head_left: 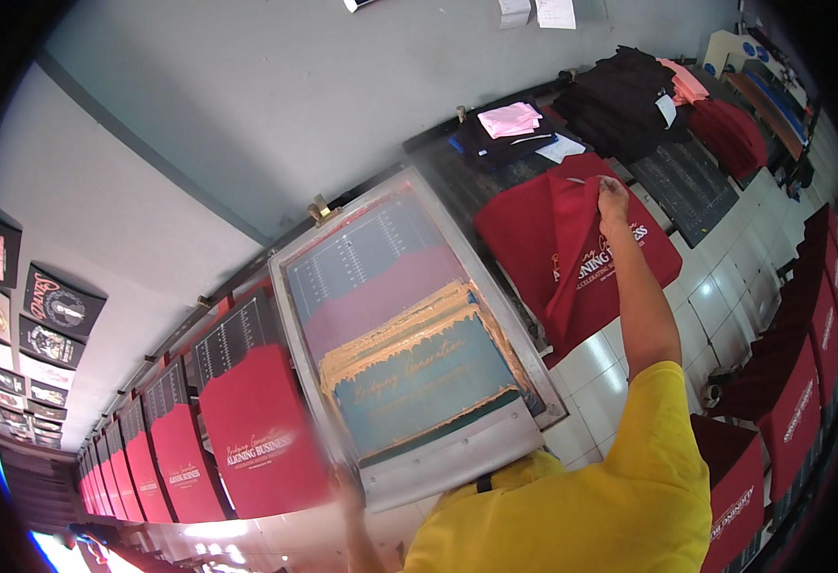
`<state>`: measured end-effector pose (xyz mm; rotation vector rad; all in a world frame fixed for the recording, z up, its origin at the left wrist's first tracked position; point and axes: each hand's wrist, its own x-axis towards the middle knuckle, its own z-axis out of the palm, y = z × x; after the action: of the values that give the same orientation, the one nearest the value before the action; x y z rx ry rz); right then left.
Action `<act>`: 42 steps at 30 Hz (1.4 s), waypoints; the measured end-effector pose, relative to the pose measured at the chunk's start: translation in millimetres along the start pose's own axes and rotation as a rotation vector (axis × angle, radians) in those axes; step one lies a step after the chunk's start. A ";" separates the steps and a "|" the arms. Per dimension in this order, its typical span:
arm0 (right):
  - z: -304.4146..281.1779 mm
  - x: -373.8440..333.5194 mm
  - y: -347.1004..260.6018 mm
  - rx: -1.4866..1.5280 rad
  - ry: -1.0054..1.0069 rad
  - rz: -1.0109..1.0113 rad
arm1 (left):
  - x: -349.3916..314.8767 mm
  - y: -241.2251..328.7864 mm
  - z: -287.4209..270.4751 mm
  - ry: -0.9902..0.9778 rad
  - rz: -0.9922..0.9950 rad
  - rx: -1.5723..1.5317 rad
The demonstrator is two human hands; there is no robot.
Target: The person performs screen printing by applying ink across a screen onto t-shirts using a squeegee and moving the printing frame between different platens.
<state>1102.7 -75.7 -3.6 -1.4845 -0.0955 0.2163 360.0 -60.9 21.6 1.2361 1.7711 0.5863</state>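
The right arm reaches far forward, bare from the short yellow sleeve to the wrist, nearly straight and leaning a little to the left as it goes. At its end the right hand is closed, its fingers curled together in a pinch. The left hand is much lower and well apart from the right, too blurred to show how its fingers are set; the bare left forearm rises to it from the lower edge.
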 end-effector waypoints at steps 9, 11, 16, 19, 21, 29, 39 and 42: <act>-11.3 5.3 11.0 -0.051 -0.012 -0.031 | 6.2 -5.7 2.6 -0.004 0.080 -0.015; -1.3 -10.8 1.9 -0.018 -0.055 0.047 | 5.8 -6.7 1.3 -0.015 0.077 -0.012; 25.4 -63.8 -30.6 -0.087 -0.548 0.038 | 6.0 -9.1 -0.3 -0.016 0.107 0.014; 29.2 -83.6 -33.6 -0.164 -0.576 -0.068 | 3.0 -5.3 1.8 0.017 0.115 0.033; 20.6 -95.1 -29.3 -0.194 -0.558 -0.053 | 4.1 -4.5 0.8 -0.011 0.113 0.021; -58.7 -256.4 11.5 -0.532 -0.648 -0.316 | 13.4 -26.9 -1.6 0.015 0.176 0.149; -74.6 -347.2 25.5 -0.736 -0.488 -0.334 | 44.2 -49.8 -17.9 -0.095 0.207 0.262; -70.8 -334.3 21.7 -0.766 -0.409 -0.425 | 66.0 -65.9 -15.5 -0.072 0.233 0.324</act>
<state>788.2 -210.8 -8.2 -2.1100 -0.8959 0.1367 305.4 -25.1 -46.8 1.6809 1.7186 0.3873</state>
